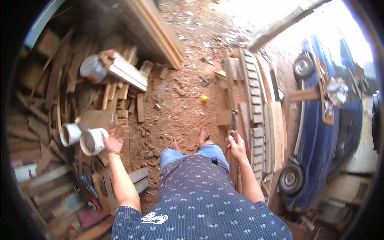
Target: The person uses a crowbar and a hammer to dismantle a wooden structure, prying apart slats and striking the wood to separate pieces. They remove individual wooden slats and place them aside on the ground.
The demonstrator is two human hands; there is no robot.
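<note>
My right hand (237,147) is closed around the handle of a long, narrow hand tool (235,117) with a metal part above the grip. Its far end is hard to tell from the boards behind it, so I cannot make out its exact kind. My left hand (115,140) is open, fingers spread and a little blurred. It is right beside a white bucket (91,143); whether it touches the rim I cannot tell. A second pale bucket (70,134) stands just left of that one.
Scrap wood (38,128) is heaped on the left, with another bucket (93,68) farther off. Stacked boards (276,136) line the right, beside a blue car (320,136). A small yellow object (204,98) lies on the dirt ground (180,86) beyond my bare feet.
</note>
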